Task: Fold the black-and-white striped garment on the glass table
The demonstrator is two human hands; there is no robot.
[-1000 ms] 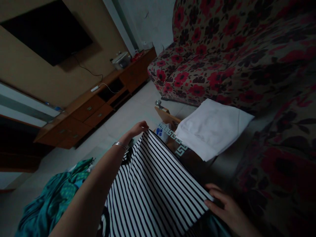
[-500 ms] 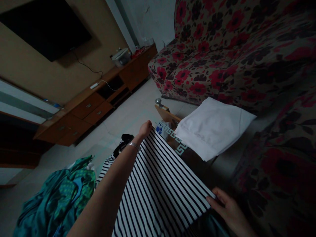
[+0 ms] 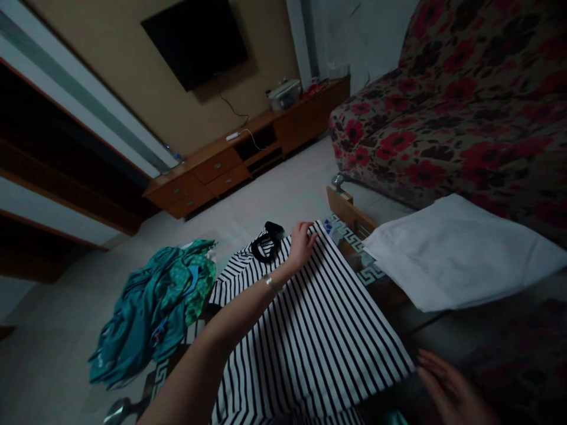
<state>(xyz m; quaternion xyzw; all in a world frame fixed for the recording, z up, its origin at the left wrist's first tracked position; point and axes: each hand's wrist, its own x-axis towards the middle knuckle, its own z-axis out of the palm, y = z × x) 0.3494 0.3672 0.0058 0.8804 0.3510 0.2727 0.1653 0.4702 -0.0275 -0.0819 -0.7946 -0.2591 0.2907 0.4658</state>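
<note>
The striped shirt (image 3: 328,324) has been lowered onto the surface (image 3: 371,273), beside its patterned right edge. The left grip (image 3: 302,245) is curled over it, the right grip (image 3: 452,386) slightly parted at a hem corner; neither hold can be told.

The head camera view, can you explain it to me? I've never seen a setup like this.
There's no machine here: these are a person's own bare hands, filmed by one camera worn on the head, looking forward and down. The left hand, with a bracelet at its wrist, is on a striped shirt. The right hand is by a corner of it; I can't tell whether either grips. The shirt lies spread on a table, between green clothes and a white cloth.
</note>
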